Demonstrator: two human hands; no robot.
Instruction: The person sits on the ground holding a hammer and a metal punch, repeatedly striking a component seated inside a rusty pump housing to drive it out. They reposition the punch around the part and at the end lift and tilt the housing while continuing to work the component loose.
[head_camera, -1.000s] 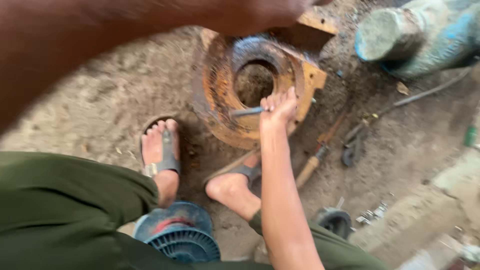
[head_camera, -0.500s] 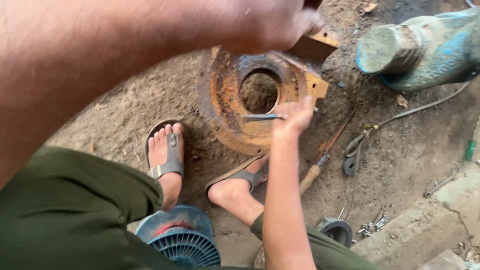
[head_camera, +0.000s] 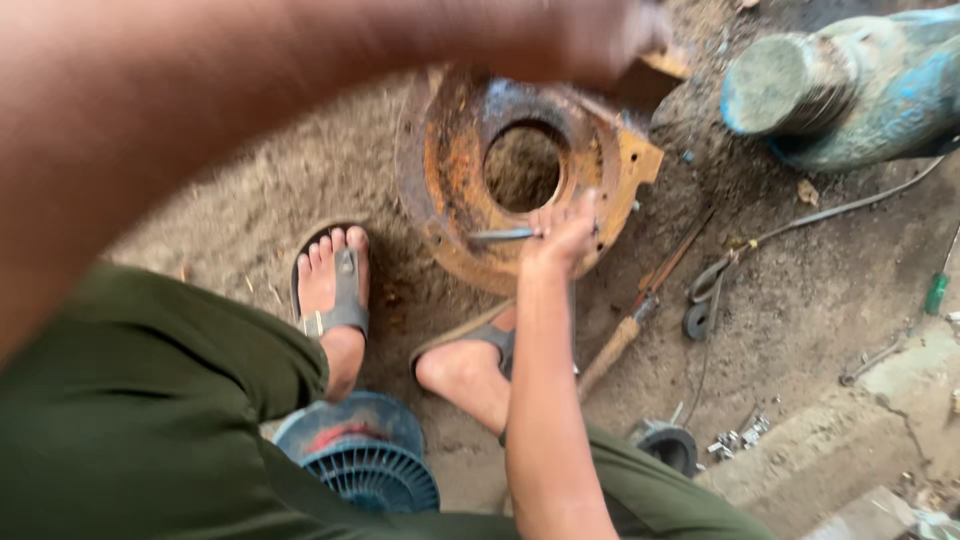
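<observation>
the rusty round housing plate (head_camera: 470, 215) lay flat on the dirt ground (head_camera: 800, 300) in the upper middle of the frame, its big centre hole open to the soil beneath. judging by the thick orange rust over most of its face, the work on it looked to be at an early or middle stage; only a few duller patches showed near the hole, and much of the rim seemed untouched.

the right hand (head_camera: 565, 235), at the plate's lower right edge, was closed around a thin metal rod-like tool (head_camera: 503, 236), whose tip lay across the rusty face pointing left. the left hand (head_camera: 600, 40), blurred at the top of the frame, hung above the plate's upper edge; how far it was open, or whether it held anything, could not be told.

a wooden-handled tool (head_camera: 640, 310) lay just right of the plate, a blue-green motor body (head_camera: 850, 85) sat in the upper right, and a blue fan cover (head_camera: 360, 465) rested at the lower middle, between the sandalled feet.
</observation>
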